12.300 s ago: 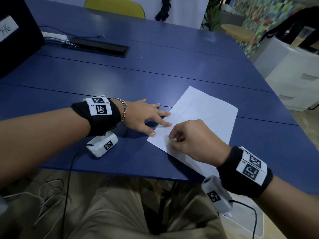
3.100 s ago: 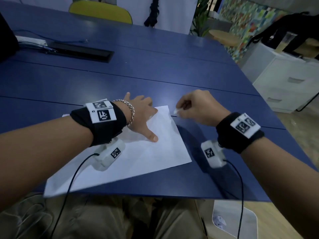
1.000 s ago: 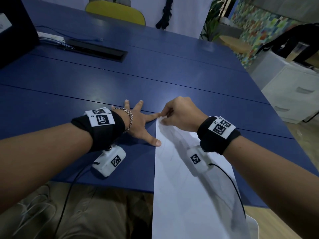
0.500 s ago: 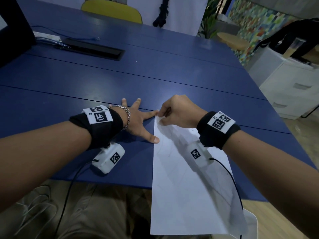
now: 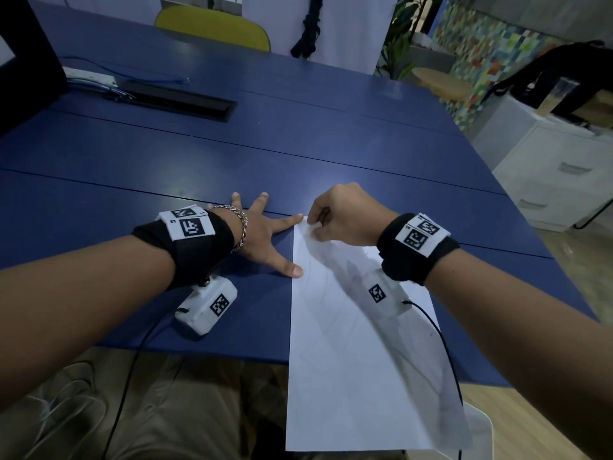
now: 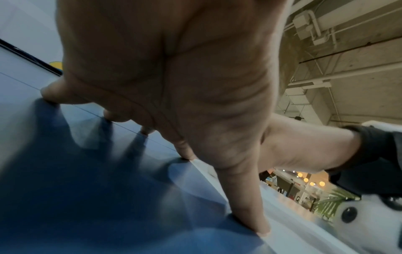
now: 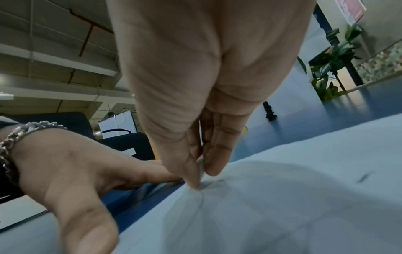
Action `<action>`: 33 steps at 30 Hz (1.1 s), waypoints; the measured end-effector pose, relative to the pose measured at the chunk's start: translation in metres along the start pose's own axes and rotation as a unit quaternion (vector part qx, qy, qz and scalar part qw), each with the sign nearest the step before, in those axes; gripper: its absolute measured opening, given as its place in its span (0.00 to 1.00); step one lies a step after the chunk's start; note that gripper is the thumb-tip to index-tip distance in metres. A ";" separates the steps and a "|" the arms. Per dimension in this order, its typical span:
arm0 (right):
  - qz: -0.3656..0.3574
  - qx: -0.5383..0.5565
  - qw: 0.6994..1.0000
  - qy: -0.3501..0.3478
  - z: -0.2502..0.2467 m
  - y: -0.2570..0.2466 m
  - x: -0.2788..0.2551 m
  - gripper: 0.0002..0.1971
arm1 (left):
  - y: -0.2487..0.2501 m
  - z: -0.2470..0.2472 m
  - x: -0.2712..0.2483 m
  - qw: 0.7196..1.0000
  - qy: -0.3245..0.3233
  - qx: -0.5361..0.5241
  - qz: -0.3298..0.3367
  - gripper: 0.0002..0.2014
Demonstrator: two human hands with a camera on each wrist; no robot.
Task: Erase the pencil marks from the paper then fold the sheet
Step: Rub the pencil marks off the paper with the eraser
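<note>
The paper sheet [image 5: 358, 343] is laid over the table's [image 5: 298, 144] near edge, overhanging it. Its far left corner is pinched by the right hand [image 5: 345, 215]. Its left edge is touched by the splayed, flat left hand [image 5: 262, 234].

A thin, matt white paper sheet [image 5: 358, 343] lies on a smooth blue table [image 5: 298, 144] with a faint sheen; a metal chain bracelet [image 5: 239, 224] glints.

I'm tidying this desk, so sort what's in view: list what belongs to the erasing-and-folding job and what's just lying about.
In the job:
- sheet of paper, faint pencil marks left
- small white eraser, in right hand grip
- left hand, spread at the sheet's left edge

Lying about:
- black cable tray
- yellow chair
- white drawer cabinet
</note>
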State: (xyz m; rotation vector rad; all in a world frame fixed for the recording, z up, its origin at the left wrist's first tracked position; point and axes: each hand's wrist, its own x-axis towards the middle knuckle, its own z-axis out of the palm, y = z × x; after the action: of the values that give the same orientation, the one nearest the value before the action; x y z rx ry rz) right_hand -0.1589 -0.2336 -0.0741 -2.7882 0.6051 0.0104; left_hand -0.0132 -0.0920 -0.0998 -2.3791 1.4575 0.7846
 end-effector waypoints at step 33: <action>0.023 -0.014 1.000 -0.002 -0.005 0.000 -0.001 0.10 | 0.004 0.001 -0.004 0.999 -0.006 0.025 0.025 0.69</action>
State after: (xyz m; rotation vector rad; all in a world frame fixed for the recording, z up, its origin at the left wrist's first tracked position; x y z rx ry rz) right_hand -0.1607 -0.2348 -0.0690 -2.7993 0.6730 0.0341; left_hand -0.0179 -0.0904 -0.0983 -2.3050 1.5182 0.7638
